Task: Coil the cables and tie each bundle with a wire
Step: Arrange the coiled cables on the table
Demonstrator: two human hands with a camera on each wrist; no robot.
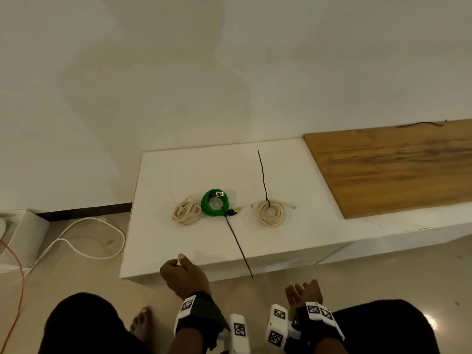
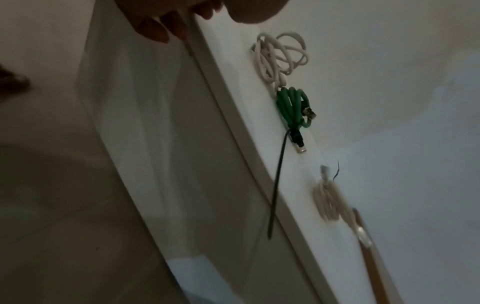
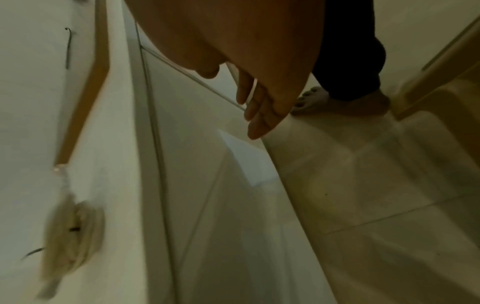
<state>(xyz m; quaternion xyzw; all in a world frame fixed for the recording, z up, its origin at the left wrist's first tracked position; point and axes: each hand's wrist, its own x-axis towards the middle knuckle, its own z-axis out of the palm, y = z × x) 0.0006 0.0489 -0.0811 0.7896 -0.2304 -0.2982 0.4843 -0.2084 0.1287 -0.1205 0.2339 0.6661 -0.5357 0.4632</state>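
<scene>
On the white bench (image 1: 163, 241), 3 coils lie in a row w/ the green coil (image 1: 215, 202) as the middle one. Just left of it, touching, is a loose cream coil (image 1: 186, 210), no tie visible on it. Right of the green coil, apart, sits a 2nd cream coil (image 1: 270, 213) w/ a dark wire (image 1: 262, 175) knotted at its far edge, tail running away toward the wall. Another dark wire (image 1: 238, 247) is tied at the green coil's near side; its tail runs past the bench's front edge. Left hand (image 1: 185, 274) is at that front edge, below-left of the green coil, fingers curled, thumb up, holding nothing. Right hand (image 1: 304, 293) is lower, off the bench, fingers relaxed and straight, empty. Wood board (image 1: 398, 169) lies far right of the coils.
</scene>
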